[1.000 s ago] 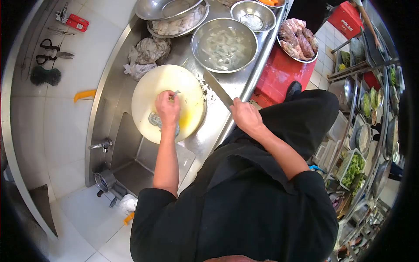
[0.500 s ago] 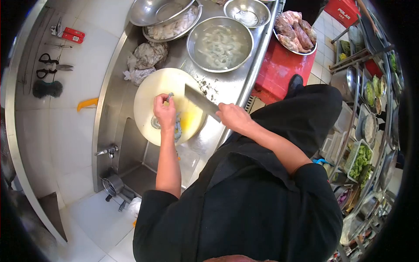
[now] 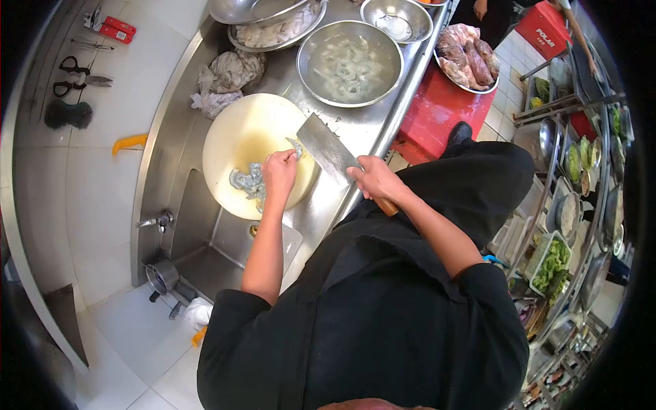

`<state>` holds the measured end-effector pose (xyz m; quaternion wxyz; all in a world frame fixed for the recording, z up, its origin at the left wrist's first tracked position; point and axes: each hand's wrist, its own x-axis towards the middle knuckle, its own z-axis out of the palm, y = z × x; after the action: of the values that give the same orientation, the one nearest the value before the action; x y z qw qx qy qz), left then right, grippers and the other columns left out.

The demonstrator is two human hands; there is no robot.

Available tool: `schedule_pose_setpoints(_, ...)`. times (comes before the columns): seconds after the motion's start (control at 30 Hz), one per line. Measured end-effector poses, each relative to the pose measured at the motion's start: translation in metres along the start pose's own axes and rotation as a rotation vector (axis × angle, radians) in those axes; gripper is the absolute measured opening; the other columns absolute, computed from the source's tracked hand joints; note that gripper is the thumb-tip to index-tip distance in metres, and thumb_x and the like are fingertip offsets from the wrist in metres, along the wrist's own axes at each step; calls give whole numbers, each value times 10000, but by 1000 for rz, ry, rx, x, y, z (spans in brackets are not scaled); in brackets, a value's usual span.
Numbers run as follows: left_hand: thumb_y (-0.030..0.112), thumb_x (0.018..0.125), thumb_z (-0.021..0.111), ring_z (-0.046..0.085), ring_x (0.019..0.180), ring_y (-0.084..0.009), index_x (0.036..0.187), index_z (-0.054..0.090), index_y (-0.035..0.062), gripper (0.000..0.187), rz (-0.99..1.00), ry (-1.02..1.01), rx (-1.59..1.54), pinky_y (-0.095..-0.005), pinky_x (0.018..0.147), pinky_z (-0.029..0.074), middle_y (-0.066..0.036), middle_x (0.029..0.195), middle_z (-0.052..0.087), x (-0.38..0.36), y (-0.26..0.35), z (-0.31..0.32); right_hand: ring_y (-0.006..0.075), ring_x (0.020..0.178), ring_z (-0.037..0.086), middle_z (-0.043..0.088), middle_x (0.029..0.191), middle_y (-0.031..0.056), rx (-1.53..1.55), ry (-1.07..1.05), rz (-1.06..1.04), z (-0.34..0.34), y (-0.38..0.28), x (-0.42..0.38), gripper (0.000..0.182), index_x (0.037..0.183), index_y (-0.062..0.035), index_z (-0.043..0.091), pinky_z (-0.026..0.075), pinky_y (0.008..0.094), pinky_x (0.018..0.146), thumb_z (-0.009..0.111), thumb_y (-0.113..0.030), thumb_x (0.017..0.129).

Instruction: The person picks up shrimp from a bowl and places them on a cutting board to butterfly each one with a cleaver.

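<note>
My left hand (image 3: 279, 172) is closed over the right part of a round cutting board (image 3: 229, 140), its fingertips pinching a grey raw shrimp (image 3: 296, 146). More raw shrimp (image 3: 247, 180) lie in a small heap on the board, partly behind my left wrist. In my right hand (image 3: 377, 179) is the wooden handle of a cleaver (image 3: 326, 147). The broad blade tilts up and left over the board's right edge, close beside the pinched shrimp. Beyond the board, a metal bowl (image 3: 303, 83) holds water and pale peeled shrimp (image 3: 350, 65).
The board spans a steel sink (image 3: 219, 253) with a tap (image 3: 157, 221) at left. Behind it are plastic bags (image 3: 232, 72), a bowl of pale pieces (image 3: 280, 31) and a colander (image 3: 396, 19). A meat bowl (image 3: 468, 58) stands on a red surface (image 3: 437, 113). Shelves (image 3: 547, 184) line the right.
My left hand has moved right and slightly down with the shrimp, to the board's right side. The cleaver blade has turned flatter, showing more of its face. Another person's hand appears at the top.
</note>
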<state>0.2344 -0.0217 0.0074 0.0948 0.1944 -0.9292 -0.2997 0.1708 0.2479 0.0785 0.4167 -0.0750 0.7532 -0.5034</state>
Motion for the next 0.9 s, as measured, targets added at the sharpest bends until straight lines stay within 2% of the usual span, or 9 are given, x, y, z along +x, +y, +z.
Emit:
schedule_pose_setpoints(0.23, 255, 860, 702, 694, 968, -312, 1012, 815, 135, 225, -211, -94, -40, -423, 895, 503, -114, 1004, 765, 8, 9, 1, 177, 459, 580, 599, 645, 96, 67, -6, -13, 10, 14, 36, 330, 878, 48, 545, 468, 352, 439, 614, -251, 998)
schedule_pose_setpoints(0.37, 282, 855, 699, 703, 975, -305, 1039, 812, 149, 253, -191, -96, 3, -434, 924, 479, -111, 1015, 768, 11, 5, 3, 129, 450, 559, 574, 637, 46, 44, -9, -13, 11, 10, 45, 298, 906, 28, 573, 445, 318, 405, 611, -251, 1004)
schedule_pose_setpoints(0.47, 292, 860, 694, 706, 971, -305, 1050, 811, 157, 261, -194, -88, 14, -453, 941, 463, -108, 1017, 769, 9, 3, 5, 132, 452, 565, 575, 640, 48, 8, -19, -7, 11, 10, 44, 299, 905, 28, 568, 449, 316, 409, 607, -251, 1005)
schedule_pose_setpoints(0.57, 291, 861, 694, 707, 974, -304, 1052, 809, 152, 263, -225, -94, -1, -457, 947, 458, -109, 1020, 770, 9, 8, 3, 184, 455, 589, 598, 643, 102, 61, -52, -16, 10, 8, 37, 337, 868, 51, 540, 487, 361, 464, 616, -255, 989)
schedule_pose_setpoints(0.9, 296, 860, 703, 729, 889, -322, 1051, 809, 145, 265, -248, -64, -35, -429, 948, 488, -145, 937, 768, 7, 9, 6, 159, 461, 569, 579, 633, 71, -6, -85, 55, 5, 1, 1, 319, 920, 50, 545, 485, 348, 475, 587, -253, 1010)
